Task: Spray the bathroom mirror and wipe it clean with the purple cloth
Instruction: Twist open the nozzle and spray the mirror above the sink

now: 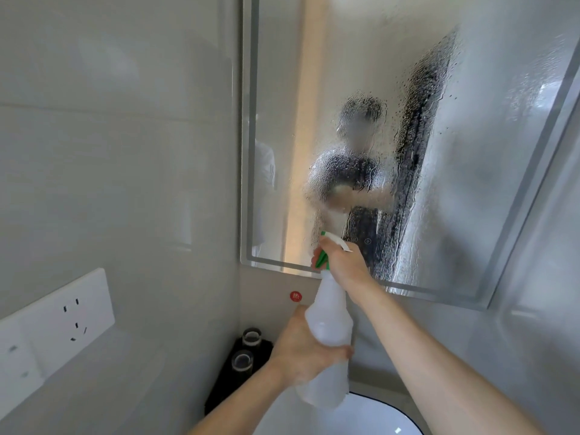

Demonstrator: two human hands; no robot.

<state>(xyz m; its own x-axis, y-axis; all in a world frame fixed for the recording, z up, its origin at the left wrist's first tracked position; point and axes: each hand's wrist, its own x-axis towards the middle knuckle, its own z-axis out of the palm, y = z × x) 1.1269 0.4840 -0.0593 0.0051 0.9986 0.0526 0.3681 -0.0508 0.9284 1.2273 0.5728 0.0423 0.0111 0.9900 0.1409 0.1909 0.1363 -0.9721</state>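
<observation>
Wall fittings and sink corner

A white wall socket [67,321] sits on the grey left wall. A small red round sticker [295,296] is on the back wall, above a black stand [226,384] holding two clear glasses [251,337], beside a white basin [361,419].

Mirror [408,89]: top and right cut off by the frame; reflection blurred by droplets. Basin [361,416]: cropped at the bottom edge. Spray bottle [329,324]: middle hidden by the left hand [301,350].
</observation>
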